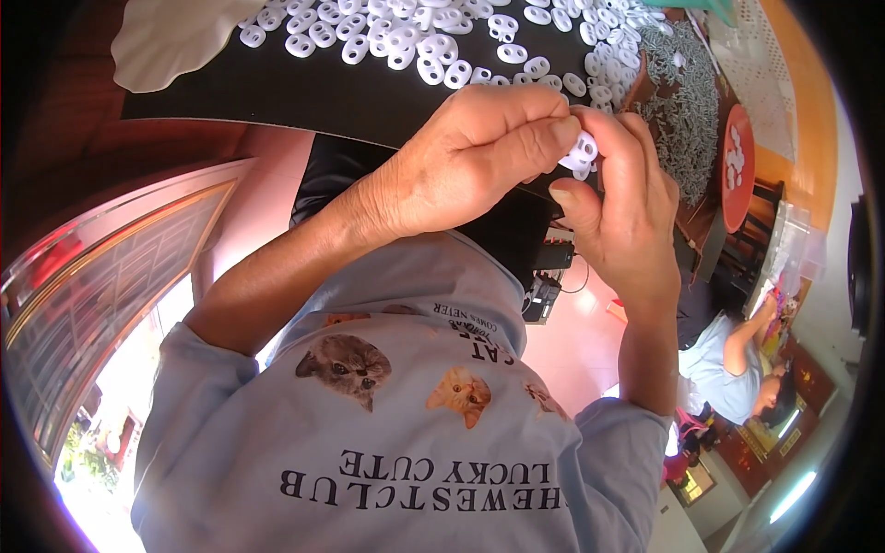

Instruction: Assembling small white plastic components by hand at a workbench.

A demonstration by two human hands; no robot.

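Observation:
In front of my chest, above the near edge of the dark tabletop, my two hands meet around a small white plastic cord lock with two holes. My left hand is closed, thumb and forefinger pinched together at the piece's left side. The bent fingers of my right hand curl round its right side, and the right thumb sits just below it. Part of the cord lock is hidden by the fingers. Many similar white cord locks lie loose on the table beyond my hands.
A heap of small grey metal pieces, seemingly springs, lies at the right. Beside it is a red dish holding a few white pieces. A pale scalloped dish stands at the far left. Another person is farther off at the right.

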